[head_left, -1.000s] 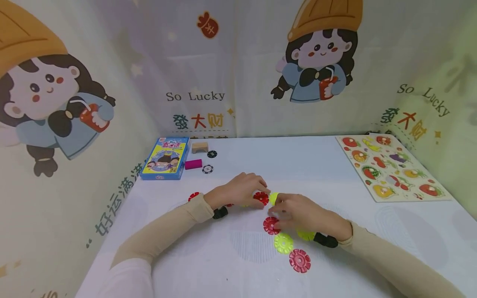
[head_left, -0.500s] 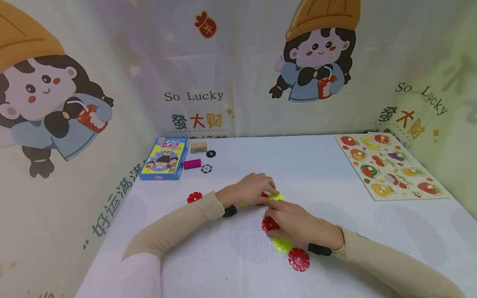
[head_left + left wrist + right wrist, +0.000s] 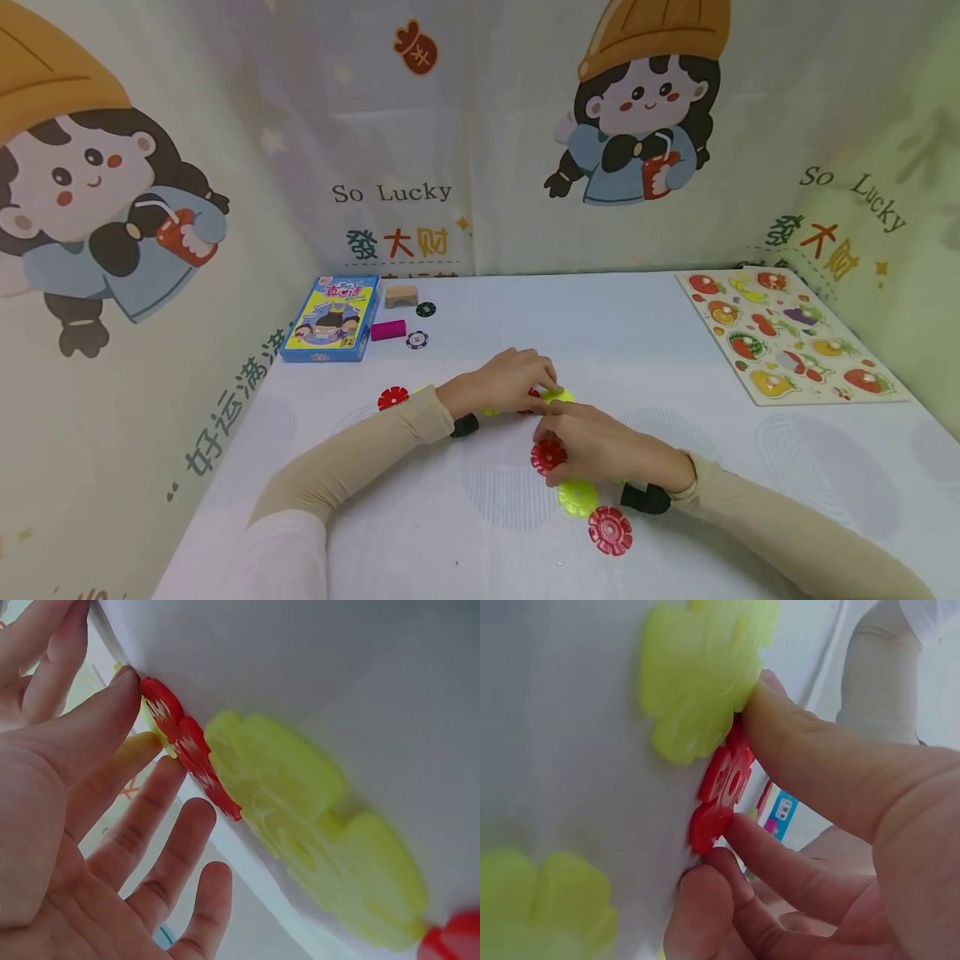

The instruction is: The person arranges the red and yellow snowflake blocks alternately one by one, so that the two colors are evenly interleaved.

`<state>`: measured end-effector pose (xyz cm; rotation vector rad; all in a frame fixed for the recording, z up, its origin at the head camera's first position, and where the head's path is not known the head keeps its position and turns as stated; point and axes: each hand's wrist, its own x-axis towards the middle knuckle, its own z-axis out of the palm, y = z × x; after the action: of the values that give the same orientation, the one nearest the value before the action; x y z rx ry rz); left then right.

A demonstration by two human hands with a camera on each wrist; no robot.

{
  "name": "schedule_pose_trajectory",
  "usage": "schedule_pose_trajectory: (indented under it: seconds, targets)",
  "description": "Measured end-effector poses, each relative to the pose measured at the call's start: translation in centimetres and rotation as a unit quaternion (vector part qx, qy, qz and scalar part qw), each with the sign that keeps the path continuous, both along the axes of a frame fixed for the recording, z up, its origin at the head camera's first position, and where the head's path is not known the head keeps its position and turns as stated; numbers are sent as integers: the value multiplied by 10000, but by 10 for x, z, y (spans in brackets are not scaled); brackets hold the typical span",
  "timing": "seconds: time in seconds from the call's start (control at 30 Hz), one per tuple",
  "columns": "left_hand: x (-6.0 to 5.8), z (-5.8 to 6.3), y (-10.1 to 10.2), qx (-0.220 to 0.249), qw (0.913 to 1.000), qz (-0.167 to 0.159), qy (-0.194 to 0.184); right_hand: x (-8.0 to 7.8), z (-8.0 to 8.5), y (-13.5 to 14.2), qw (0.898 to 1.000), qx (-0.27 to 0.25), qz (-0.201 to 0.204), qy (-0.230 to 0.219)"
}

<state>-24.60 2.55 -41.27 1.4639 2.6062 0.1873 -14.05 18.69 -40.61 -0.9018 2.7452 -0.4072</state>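
Note:
In the head view, a curved row of red and yellow-green notched plastic discs lies on the white table. My left hand [image 3: 510, 382] reaches the bend in the row, its thumb and index finger on either side of a yellow-green disc [image 3: 560, 397]. Close below it, my right hand [image 3: 603, 446] pinches a red disc [image 3: 549, 457] between thumb and finger at its edges. The right wrist view shows that red disc [image 3: 724, 787] flat on the table, beside a yellow-green disc [image 3: 701, 675]. Another red disc [image 3: 187, 746] lies near my left fingertips in the left wrist view.
Nearer me in the row are a yellow-green disc [image 3: 577, 499] and a red disc [image 3: 610, 531]. A card box [image 3: 330, 319], a magenta block [image 3: 388, 330], a wooden block [image 3: 401, 296] and two chips stand at back left. A fruit puzzle board [image 3: 791, 337] lies at right.
My left hand has moved right to the yellow-green disc at the bend. My right hand has come left and nearer me, round the red disc, which shifts slightly in the last half second.

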Motion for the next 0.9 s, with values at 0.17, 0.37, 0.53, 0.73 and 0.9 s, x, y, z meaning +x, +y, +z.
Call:
schedule_pose_trajectory:
  seconds: [0.17, 0.37, 0.53, 0.73, 0.9]
  targets:
    - [0, 2, 1, 7, 10000, -20, 17, -2, 0, 0, 9999, 76, -56, 58]
    - [0, 3, 1, -38, 10000, -2, 41, 2, 4, -3, 9999, 93, 28, 142]
    - [0, 3, 1, -58, 10000, 34, 66, 7, 5, -6, 9981, 105, 321, 513]
    - [-1, 2, 1, 42, 9999, -34, 128, 1, 5, -1, 9940, -7, 439, 998]
    - [-1, 3, 1, 76, 9998, -139, 121, -25, 5, 32, 9890, -430, -217, 1398]
